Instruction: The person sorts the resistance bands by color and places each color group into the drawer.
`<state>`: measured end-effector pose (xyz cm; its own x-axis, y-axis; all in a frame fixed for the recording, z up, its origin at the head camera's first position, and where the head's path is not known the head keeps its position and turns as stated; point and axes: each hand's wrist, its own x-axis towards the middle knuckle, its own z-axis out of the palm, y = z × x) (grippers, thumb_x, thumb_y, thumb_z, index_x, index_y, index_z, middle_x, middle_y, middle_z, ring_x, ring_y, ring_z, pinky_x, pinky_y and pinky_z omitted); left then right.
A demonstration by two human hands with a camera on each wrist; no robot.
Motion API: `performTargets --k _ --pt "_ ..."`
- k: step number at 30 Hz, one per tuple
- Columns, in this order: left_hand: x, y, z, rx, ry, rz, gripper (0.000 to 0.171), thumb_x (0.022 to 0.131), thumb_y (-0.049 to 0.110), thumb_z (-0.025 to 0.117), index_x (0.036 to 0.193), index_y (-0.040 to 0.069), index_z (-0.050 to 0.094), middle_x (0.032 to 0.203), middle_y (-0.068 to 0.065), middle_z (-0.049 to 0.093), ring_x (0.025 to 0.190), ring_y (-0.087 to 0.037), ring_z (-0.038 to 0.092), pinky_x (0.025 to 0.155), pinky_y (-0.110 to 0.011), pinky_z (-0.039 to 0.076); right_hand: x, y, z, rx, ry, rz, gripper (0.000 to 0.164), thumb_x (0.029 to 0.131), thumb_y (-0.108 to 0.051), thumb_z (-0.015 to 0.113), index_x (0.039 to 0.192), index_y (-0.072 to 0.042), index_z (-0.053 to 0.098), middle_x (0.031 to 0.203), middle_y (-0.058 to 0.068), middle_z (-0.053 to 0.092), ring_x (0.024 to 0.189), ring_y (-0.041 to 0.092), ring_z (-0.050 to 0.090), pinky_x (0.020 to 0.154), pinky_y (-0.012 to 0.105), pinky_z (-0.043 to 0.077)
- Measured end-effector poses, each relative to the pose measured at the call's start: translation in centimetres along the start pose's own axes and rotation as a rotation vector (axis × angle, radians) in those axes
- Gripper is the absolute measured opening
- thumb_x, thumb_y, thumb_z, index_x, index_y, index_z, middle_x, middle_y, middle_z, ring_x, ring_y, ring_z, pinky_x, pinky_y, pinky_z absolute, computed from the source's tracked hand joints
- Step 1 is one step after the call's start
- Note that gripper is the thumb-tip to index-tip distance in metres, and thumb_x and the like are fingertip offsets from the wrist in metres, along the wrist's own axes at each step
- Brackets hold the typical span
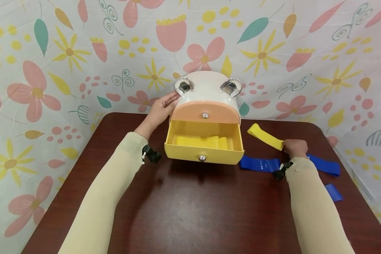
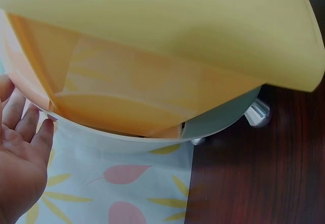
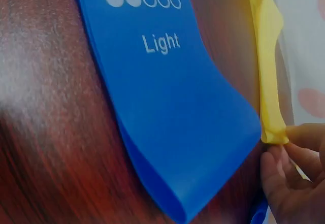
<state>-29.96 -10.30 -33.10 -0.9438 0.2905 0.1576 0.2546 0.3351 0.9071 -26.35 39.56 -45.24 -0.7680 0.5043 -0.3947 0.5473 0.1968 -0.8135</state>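
A small white storage box (image 1: 206,84) with two silver-rimmed ears stands at the back of the table. Its lower yellow drawer (image 1: 182,151) is pulled out, and a yellow resistance band (image 1: 198,142) lies inside. The upper orange drawer (image 1: 187,111) is closed. My left hand (image 1: 161,110) rests against the box's left side with fingers extended, also seen touching its edge in the left wrist view. To the right, my right hand (image 1: 296,147) pinches one end of another yellow band (image 1: 266,137) between thumb and fingers. A blue band (image 3: 167,92) marked "Light" lies close by.
More blue band parts show beyond the right wrist (image 1: 325,165) and beside the right forearm (image 1: 334,192). A patterned cloth (image 1: 114,63) hangs behind the dark wooden table (image 1: 190,211). The drawer juts out over the tabletop toward me.
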Motion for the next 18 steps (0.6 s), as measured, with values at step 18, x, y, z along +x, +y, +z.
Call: performTargets --k 18 --pt "0.12 0.04 -0.03 -0.016 0.004 0.005 0.051 0.109 0.020 0.050 0.157 0.007 0.041 0.159 -0.012 0.048 0.152 -0.023 0.042 0.126 -0.037 0.036 -0.08 0.07 0.12 0.110 0.059 0.040 0.054 0.090 -0.002 0.065 0.144 0.001 0.057 0.108 -0.002 0.072 0.063 -0.004 0.054 0.056 0.013 0.054"
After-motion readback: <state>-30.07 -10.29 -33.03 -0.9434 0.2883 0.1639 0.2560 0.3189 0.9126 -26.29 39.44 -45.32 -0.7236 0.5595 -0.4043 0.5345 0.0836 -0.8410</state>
